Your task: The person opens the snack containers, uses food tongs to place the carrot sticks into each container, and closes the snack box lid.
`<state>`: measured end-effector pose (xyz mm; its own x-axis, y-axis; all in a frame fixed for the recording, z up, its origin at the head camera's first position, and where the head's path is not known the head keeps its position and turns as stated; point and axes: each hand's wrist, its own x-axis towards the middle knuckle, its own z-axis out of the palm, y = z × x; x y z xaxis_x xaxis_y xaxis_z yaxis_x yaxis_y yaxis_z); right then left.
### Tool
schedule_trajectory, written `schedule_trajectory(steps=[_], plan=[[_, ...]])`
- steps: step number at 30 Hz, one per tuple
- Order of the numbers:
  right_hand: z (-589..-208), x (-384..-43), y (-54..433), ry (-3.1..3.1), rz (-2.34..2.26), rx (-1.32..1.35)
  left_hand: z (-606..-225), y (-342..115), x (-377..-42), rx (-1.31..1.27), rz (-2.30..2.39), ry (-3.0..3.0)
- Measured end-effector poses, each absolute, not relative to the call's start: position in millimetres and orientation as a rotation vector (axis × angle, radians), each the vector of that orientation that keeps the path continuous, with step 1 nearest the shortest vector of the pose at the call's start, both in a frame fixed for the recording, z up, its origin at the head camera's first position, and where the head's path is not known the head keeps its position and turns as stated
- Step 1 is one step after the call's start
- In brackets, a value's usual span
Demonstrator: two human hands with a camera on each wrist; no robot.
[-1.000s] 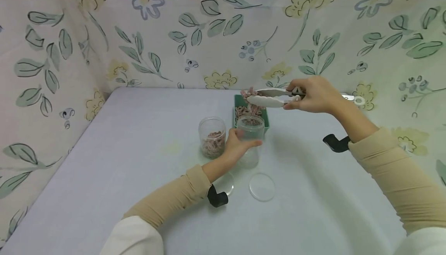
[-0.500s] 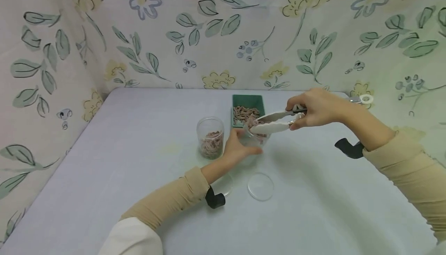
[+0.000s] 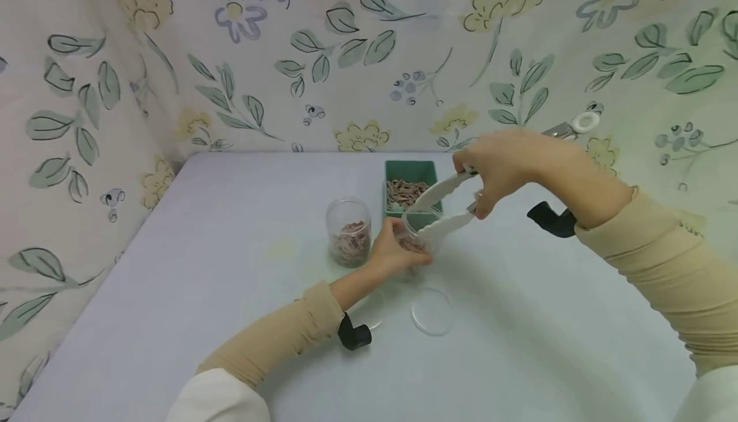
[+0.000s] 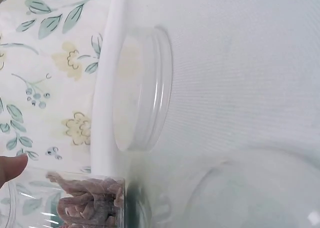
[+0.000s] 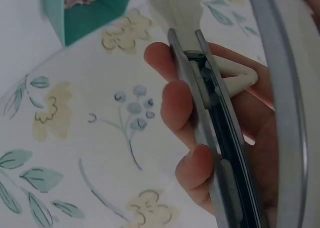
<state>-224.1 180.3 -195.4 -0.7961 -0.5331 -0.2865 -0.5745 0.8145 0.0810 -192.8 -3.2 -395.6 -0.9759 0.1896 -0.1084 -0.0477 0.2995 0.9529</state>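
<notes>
While the jar [image 3: 410, 244] is just in front of the green bin [image 3: 410, 170], left hand [image 3: 392, 250] grips it — right hand [image 3: 507, 161] grips tongs [image 3: 442, 191], tips spread at the jar's mouth. Brown strips [image 4: 87, 202] inside; second jar [image 3: 349, 237] just left, lids [image 3: 432, 312] nearer the person.

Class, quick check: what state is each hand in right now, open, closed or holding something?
Left hand: holding a clear jar.
Right hand: holding tongs, their white tips spread apart.
</notes>
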Motion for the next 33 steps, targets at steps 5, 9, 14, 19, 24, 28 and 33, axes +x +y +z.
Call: schedule_trajectory(steps=[5,9,14,19,24,28,33], plan=[[-176,-240,194,2.803,0.104,-0.749,-396,-9,-189,0.052,1.783,2.343],[-185,-257,200,2.866,0.034,-0.678,-394,-12,-184,0.040,1.810,2.330],[-215,-283,195,2.889,0.135,-0.629,-392,-18,-172,0.121,1.790,2.352],[-239,-298,172,2.846,0.424,-0.631,-394,-22,-170,0.111,1.727,2.379],[-253,-303,138,2.705,0.748,-0.645,-397,-19,-172,0.022,1.713,2.363],[-267,-305,120,2.632,0.916,-0.673,-397,-17,-173,0.008,1.730,2.344],[-276,-311,116,2.700,0.973,-0.619,-395,-19,-172,0.025,1.731,2.343]])
